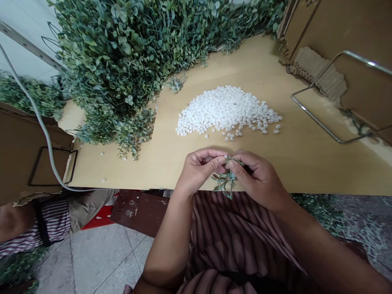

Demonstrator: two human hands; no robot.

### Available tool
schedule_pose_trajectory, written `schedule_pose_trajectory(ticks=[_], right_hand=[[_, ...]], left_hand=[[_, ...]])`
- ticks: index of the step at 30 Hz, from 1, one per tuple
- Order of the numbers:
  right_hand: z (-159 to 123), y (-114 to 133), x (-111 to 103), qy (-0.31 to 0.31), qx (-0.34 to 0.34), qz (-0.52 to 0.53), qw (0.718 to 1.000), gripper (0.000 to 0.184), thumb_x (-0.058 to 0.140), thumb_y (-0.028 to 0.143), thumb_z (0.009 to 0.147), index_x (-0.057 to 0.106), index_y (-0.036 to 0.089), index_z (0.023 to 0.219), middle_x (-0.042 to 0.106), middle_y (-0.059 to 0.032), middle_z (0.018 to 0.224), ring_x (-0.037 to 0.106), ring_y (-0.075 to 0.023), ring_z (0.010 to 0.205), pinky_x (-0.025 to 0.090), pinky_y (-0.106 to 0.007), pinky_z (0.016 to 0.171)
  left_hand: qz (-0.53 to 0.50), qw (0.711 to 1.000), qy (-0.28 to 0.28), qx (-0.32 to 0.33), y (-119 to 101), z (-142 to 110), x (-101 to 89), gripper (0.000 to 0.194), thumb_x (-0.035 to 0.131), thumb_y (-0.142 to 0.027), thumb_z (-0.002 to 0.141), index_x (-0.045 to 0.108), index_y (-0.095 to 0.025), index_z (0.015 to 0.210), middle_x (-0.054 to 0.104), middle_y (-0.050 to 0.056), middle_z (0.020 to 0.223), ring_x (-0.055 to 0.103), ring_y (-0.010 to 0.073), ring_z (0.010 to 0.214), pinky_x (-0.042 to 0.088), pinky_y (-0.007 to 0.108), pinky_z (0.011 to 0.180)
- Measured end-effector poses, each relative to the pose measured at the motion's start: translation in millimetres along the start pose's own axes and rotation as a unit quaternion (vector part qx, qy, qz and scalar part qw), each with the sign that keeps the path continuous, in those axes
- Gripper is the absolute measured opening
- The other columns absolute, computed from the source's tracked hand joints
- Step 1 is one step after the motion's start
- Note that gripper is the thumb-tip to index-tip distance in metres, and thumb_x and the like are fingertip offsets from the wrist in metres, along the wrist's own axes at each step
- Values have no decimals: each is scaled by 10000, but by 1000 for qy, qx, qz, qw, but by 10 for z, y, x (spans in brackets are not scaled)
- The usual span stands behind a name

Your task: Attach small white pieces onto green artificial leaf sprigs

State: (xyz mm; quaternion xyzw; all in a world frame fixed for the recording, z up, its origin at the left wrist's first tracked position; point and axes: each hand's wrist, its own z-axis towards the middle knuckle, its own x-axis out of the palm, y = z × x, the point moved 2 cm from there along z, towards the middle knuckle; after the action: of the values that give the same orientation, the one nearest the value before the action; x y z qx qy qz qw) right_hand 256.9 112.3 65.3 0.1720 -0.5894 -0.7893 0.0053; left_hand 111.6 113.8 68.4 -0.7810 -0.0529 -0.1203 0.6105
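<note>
My left hand [203, 167] and my right hand [255, 173] meet above the near edge of the table, both with fingers pinched together. Between them is an artificial leaf sprig [228, 179], its green stems and small leaves hanging below my fingers. The right thumb and fingers grip its stems. At the left fingertips shows a tiny white piece [226, 157], mostly covered by the fingers. Just beyond my hands lies a wide heap of small white plastic pieces [226, 108], with a few scattered along its near side.
A big mound of artificial greenery [122, 61] covers the table's [306, 167] back left. Cardboard with a bent metal frame [324, 130] stands at right. On the left are another cardboard box [18, 155], a white cable [43, 126] and a seated person's striped clothing [55, 220].
</note>
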Motion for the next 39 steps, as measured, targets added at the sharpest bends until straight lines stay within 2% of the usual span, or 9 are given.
schedule_pose_trajectory(ticks=[18, 27, 31, 35, 39], right_hand=[[9, -32, -25, 16, 27, 4, 1000, 274, 489, 277, 850, 598, 117, 656, 588, -25, 689, 537, -39, 655, 416, -136, 599], [14, -56, -24, 17, 28, -22, 999, 297, 473, 298, 856, 560, 121, 634, 590, -31, 685, 534, -51, 654, 409, -160, 613], [22, -63, -27, 9, 43, -31, 999, 293, 473, 307, 852, 552, 120, 640, 584, -29, 681, 524, -50, 648, 406, -159, 611], [35, -60, -28, 22, 54, -32, 998, 296, 468, 307, 849, 556, 119, 639, 575, -22, 663, 513, -42, 631, 391, -148, 592], [39, -48, -20, 19, 34, -34, 999, 300, 461, 289, 849, 549, 114, 622, 580, -26, 681, 521, -44, 653, 385, -150, 605]], left_hand=[[3, 1000, 22, -23, -21, 13, 7, 205, 829, -278, 597, 734, -148, 724, 680, 13, 619, 620, 88, 555, 540, 230, 629], [19, 1000, -4, -17, -39, 14, 63, 284, 850, -348, 536, 727, -140, 687, 660, 4, 566, 605, 75, 514, 519, 179, 555], [32, 999, -26, -12, -35, 0, 82, 300, 854, -365, 517, 728, -141, 672, 670, 11, 581, 604, 82, 519, 534, 194, 558], [13, 999, -39, -1, -18, -5, 90, 283, 853, -353, 524, 728, -143, 667, 668, 7, 570, 600, 79, 512, 537, 191, 561], [-12, 999, -39, 8, 0, 12, 81, 265, 846, -318, 557, 744, -155, 739, 660, -5, 544, 587, 55, 495, 514, 148, 549]])
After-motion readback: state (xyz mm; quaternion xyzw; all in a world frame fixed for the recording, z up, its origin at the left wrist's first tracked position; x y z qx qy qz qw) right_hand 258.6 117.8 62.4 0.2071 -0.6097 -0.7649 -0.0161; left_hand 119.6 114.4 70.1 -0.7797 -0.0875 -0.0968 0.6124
